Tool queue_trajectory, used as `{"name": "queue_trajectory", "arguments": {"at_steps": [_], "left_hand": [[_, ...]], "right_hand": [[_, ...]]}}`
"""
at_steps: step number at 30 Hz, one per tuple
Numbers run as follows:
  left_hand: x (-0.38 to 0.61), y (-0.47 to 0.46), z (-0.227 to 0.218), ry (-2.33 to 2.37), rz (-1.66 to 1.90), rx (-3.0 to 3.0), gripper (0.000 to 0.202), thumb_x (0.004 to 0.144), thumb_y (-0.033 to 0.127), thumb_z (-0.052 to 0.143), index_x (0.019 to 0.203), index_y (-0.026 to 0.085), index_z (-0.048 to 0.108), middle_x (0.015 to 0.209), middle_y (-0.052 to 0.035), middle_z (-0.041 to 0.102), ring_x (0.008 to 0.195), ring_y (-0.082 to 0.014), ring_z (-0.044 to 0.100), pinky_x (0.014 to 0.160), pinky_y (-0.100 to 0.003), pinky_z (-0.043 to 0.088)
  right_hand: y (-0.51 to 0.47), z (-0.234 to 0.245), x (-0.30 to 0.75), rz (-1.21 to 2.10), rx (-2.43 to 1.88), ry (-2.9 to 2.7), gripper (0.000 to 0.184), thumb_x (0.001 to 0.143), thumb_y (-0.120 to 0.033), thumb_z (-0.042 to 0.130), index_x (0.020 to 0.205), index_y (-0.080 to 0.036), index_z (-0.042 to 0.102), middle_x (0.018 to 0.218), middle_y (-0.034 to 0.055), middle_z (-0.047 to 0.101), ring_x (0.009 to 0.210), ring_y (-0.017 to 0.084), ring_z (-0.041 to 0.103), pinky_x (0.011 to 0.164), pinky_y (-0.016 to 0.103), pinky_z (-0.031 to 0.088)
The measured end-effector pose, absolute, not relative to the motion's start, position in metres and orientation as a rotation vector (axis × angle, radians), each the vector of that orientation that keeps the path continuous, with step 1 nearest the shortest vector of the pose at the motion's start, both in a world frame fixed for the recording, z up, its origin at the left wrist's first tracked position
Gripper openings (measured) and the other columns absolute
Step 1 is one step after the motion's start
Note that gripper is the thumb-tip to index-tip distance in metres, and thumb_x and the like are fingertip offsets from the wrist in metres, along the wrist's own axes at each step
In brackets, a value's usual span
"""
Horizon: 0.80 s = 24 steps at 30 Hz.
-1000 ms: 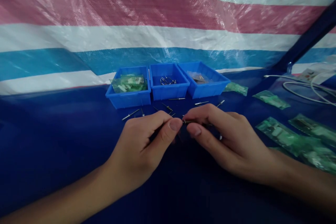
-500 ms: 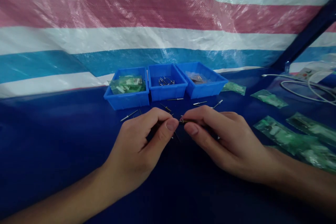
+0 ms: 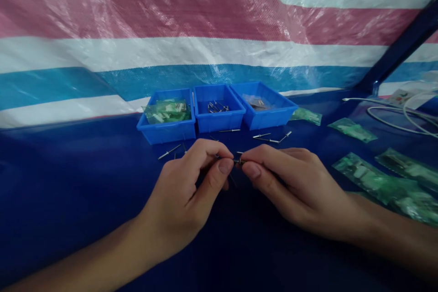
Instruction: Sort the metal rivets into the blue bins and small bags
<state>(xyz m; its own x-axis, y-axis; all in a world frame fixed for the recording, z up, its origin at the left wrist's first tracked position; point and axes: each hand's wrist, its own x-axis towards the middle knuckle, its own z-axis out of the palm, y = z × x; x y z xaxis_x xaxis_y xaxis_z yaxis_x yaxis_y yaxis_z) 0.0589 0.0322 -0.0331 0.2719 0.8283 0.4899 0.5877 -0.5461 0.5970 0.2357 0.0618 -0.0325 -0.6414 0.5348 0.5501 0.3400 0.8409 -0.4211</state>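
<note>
My left hand (image 3: 186,191) and my right hand (image 3: 294,182) meet fingertip to fingertip over the dark blue table. Each is closed in a pinch on a small metal pin (image 3: 237,161) held between them; the piece is too small to tell whether it is one part or two. Several loose metal pins (image 3: 270,138) lie on the table just beyond my fingers. Behind them stand three blue bins: the left bin (image 3: 166,122) holds green packets, the middle bin (image 3: 219,112) holds pins, the right bin (image 3: 263,109) holds a clear packet.
Green packets (image 3: 376,175) lie scattered on the table at the right. White cables (image 3: 400,116) coil at the far right edge. A striped plastic tarp (image 3: 205,32) rises right behind the bins. A dark blue strut (image 3: 400,45) slants up at the right.
Both hands stay pinched together and have shifted only slightly toward me. The bins and loose pins have not moved.
</note>
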Motion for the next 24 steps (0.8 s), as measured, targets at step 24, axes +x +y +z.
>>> {"name": "queue_trajectory", "arguments": {"at_steps": [24], "left_hand": [[0.0598,0.0334,-0.0304,1.323,1.06,2.318,0.024,0.092,0.028,0.04,0.072,0.019,0.052,0.054,0.0082,0.052,0.044,-0.0045,0.049,0.042,-0.014,0.035]], "right_hand": [[0.0601,-0.0329,0.2349,0.355,-0.619,-2.304,0.016,0.091,-0.018,0.041,0.079,-0.016,0.051,0.06,-0.0037,0.051,0.045,0.005,0.043,0.043,0.017,0.031]]}}
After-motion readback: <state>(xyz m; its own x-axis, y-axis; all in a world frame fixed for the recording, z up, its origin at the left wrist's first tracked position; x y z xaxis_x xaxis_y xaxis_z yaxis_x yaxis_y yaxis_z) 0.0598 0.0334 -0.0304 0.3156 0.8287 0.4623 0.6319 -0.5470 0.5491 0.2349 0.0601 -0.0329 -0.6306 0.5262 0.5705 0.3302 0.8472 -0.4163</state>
